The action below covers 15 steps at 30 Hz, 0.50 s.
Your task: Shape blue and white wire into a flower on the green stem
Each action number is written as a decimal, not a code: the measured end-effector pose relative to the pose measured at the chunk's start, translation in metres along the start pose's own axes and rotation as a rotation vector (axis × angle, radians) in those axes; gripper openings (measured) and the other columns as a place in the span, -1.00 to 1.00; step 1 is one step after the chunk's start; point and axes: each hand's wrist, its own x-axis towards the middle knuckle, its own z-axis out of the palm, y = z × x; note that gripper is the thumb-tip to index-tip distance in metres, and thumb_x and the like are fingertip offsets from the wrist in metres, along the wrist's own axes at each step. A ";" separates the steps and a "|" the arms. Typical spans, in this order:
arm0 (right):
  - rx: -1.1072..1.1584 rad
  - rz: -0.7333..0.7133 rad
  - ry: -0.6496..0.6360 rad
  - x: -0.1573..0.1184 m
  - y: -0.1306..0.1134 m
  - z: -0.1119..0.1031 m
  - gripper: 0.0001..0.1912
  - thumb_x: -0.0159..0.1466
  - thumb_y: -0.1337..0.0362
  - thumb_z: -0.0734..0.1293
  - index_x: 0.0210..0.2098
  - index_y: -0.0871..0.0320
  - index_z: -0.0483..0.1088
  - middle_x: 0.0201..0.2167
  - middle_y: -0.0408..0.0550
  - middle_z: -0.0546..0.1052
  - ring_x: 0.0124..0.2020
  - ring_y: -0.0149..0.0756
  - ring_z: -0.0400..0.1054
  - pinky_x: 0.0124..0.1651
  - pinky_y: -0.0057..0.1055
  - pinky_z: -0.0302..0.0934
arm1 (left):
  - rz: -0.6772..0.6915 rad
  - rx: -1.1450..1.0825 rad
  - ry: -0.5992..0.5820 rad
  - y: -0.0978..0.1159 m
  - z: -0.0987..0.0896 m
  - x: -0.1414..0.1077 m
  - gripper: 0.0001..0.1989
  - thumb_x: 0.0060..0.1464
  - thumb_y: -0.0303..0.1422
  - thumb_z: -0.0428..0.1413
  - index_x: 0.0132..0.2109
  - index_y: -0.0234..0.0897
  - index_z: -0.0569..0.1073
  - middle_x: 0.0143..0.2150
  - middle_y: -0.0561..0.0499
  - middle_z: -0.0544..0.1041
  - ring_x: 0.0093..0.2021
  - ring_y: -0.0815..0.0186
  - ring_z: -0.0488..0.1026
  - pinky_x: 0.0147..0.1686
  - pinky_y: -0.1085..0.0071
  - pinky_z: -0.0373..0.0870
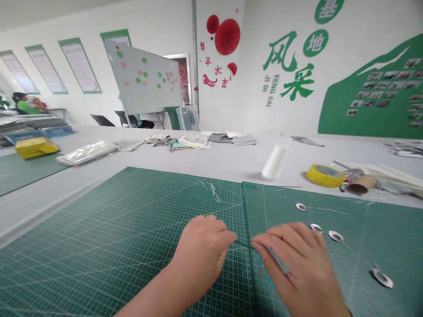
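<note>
Over the cutting mat [82, 264], hands [201, 253] flanking a dark thread [244, 244], grip unclear

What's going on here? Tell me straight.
A person is working with both bare hands on a green cutting mat. A thin dark thread runs between the left hand and the right hand, and a small teal piece shows beneath the right hand. Small white rings lie on the mat to the right. A white thread cone and yellow tape roll lie beyond. Another person sits far back.
</note>
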 end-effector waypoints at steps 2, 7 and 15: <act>0.040 0.066 -0.066 0.002 0.006 0.000 -0.86 0.22 0.32 0.30 -0.45 0.06 0.46 -0.48 -0.16 0.51 -0.39 -0.23 0.27 -0.27 -0.24 0.03 | 0.046 0.016 -0.052 0.000 -0.003 0.000 -0.75 0.15 -0.54 -0.02 -0.27 -0.18 0.52 -0.42 0.05 0.50 -0.37 0.26 0.35 -0.35 0.31 0.17; 0.250 0.212 -0.295 0.002 0.021 0.000 -0.84 0.28 0.24 0.27 -0.42 0.03 0.43 -0.45 -0.17 0.47 -0.34 -0.24 0.30 -0.26 -0.27 0.12 | 0.110 -0.086 -0.106 0.001 -0.006 0.000 -0.78 0.18 -0.51 0.00 -0.24 -0.14 0.51 -0.38 0.10 0.52 -0.33 0.29 0.35 -0.31 0.32 0.13; 0.696 0.556 -0.520 0.001 0.039 0.006 -0.76 0.20 0.14 0.31 -0.54 0.10 0.42 -0.52 -0.19 0.36 -0.43 -0.32 0.26 -0.31 -0.36 0.12 | 0.105 -0.354 -0.135 0.004 -0.012 0.002 -0.82 0.18 -0.48 0.06 -0.27 -0.19 0.55 -0.37 0.12 0.58 -0.32 0.36 0.41 -0.22 0.36 0.16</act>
